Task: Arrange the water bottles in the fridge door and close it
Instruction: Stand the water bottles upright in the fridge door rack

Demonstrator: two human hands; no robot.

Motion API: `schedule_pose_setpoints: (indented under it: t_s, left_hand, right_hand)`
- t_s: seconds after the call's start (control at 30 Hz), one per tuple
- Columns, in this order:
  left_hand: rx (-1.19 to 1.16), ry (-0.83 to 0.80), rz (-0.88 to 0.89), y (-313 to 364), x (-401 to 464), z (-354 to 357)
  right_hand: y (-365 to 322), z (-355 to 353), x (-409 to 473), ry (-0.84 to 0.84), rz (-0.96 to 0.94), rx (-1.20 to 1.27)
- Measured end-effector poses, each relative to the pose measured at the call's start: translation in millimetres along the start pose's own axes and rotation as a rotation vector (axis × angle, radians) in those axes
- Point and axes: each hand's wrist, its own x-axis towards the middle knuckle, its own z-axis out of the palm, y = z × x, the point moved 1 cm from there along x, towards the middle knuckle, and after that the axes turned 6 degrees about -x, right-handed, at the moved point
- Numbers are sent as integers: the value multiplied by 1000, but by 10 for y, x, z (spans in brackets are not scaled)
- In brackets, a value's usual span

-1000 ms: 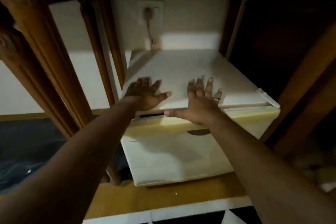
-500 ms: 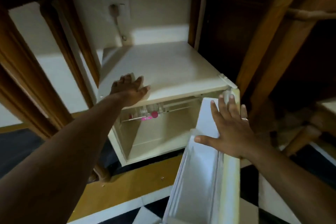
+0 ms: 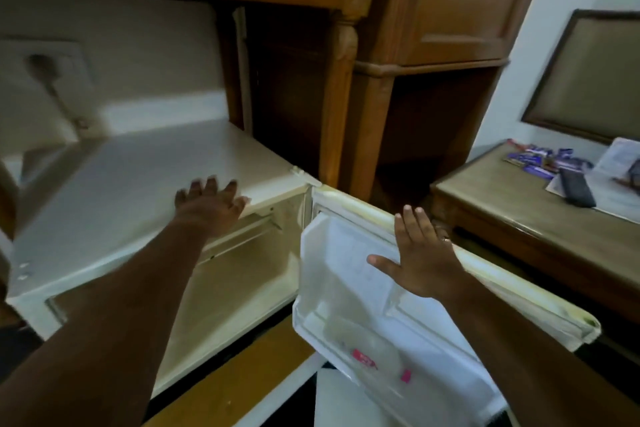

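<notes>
Item 1, nearest: water bottle (image 3: 372,350), clear plastic with a pink label and pink cap, lying on its side in the lowest shelf of the fridge door (image 3: 349,274). Its outline is blurred; whether there is more than one bottle cannot be told.

Item 2: the fridge door, white inner lining, swung wide open to the right, its yellowed seal running along the upper edge.

Item 3: right hand (image 3: 420,258), fingers spread wide and flat, holding nothing, over the top part of the door lining by the seal; contact cannot be confirmed. A ring shows on one finger.

Item 4: left hand (image 3: 207,206), blurred, fingers splayed, holding nothing, palm down at the front edge of the fridge (image 3: 138,184) top.

Item 5: the fridge, small, cream-white, cavity open; its interior shows pale walls and a shelf rail.

Item 6: wooden cabinet (image 3: 446,3) framing the fridge, with a turned post just right of it.

Item 7, far right: worktop (image 3: 519,198) of dark wood carrying blue wrappers (image 3: 540,159), a black remote (image 3: 576,187) and papers (image 3: 620,163).

Item 8, far left: wall socket (image 3: 45,66) with a plug and cord.
</notes>
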Motion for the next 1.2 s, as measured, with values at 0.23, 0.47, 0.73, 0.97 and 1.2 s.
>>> schedule_pose_setpoints:
  t_s: [0.23, 0.47, 0.73, 0.97, 1.2]
  left_hand:
    - [30, 60, 75, 90, 20, 62]
    - [12, 95, 97, 32, 56, 122]
    - [22, 141, 117, 36, 119, 180]
    - [31, 166, 96, 38, 145, 204]
    - [36, 159, 93, 47, 141, 208]
  right_hand:
    - [36, 49, 222, -45, 60, -24]
    - [-702, 222, 48, 201, -158, 337]
    - [-514, 1540, -331, -282, -37, 70]
    - [-322, 1930, -242, -439, -48, -75]
    - [-369, 1647, -36, -489, -37, 65]
